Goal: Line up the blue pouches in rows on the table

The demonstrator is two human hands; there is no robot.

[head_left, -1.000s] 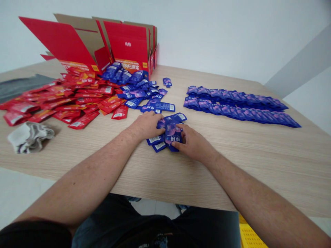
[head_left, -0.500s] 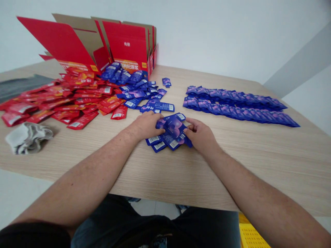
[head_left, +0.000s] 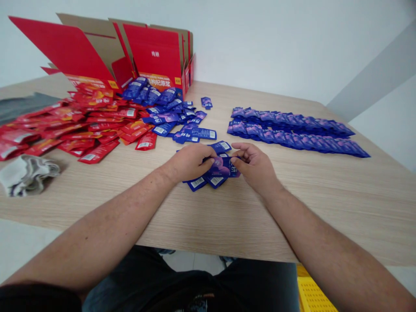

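A blue sachet with a purple print (head_left: 223, 167) is pinched at both ends, just over a small heap of blue sachets (head_left: 197, 183) at the middle of the table. My left hand (head_left: 194, 161) is closed on its left end, thumb on top. My right hand (head_left: 255, 167) grips the right end between thumb and forefinger, its other fingers loosely curled. Past my hands lies a loose pile of blue sachets (head_left: 165, 117). On the right, two long rows of overlapping blue sachets (head_left: 297, 141) stretch across the table.
Red sachets (head_left: 81, 125) are heaped on the left, before open red cartons (head_left: 152, 52) by the wall. A crumpled grey-white cloth (head_left: 30, 173) lies at the left, with a dark grey cloth (head_left: 26, 106) behind. A yellow crate (head_left: 315, 294) stands below the table edge.
The sachet has turned from slanted to nearly level between my hands. My left hand has shifted over the heap, covering more of it. The view has swung slightly to the right.
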